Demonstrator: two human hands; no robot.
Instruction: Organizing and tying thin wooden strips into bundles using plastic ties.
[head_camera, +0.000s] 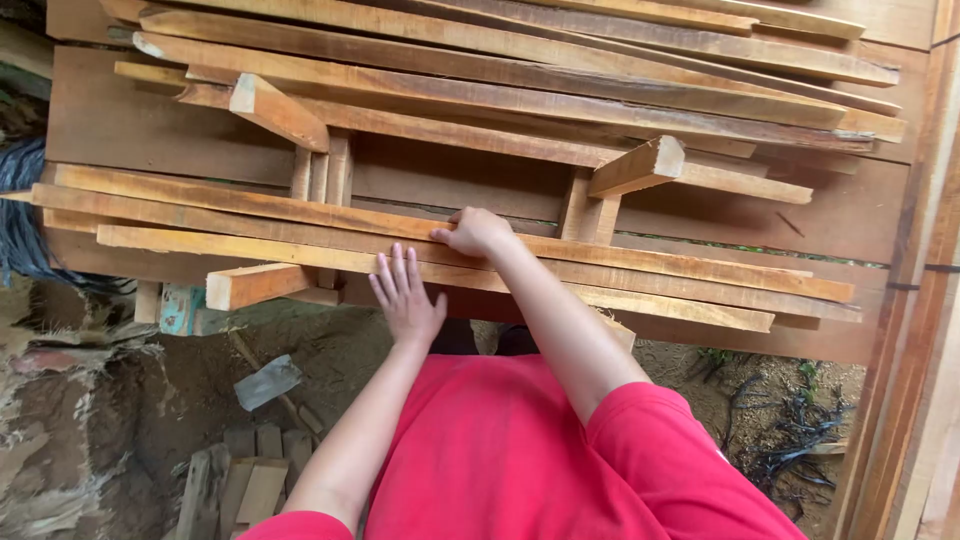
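A rack of long wooden planks (620, 270) lies across the view in two layers, resting on short cross pieces. My right hand (475, 232) is curled over the top edge of a plank in the lower layer, fingers gripping it. My left hand (405, 298) lies flat with fingers spread against the front edge of the lowest plank (250, 245), just left of the right hand. My red shirt (500, 450) fills the bottom centre.
An upper stack of planks (520, 70) sits above on wooden supports (640, 165). Below lie bare soil, short offcuts (245, 480), a hatchet-like tool (268, 382) and dark twigs (790, 440). Upright boards (930, 300) line the right edge.
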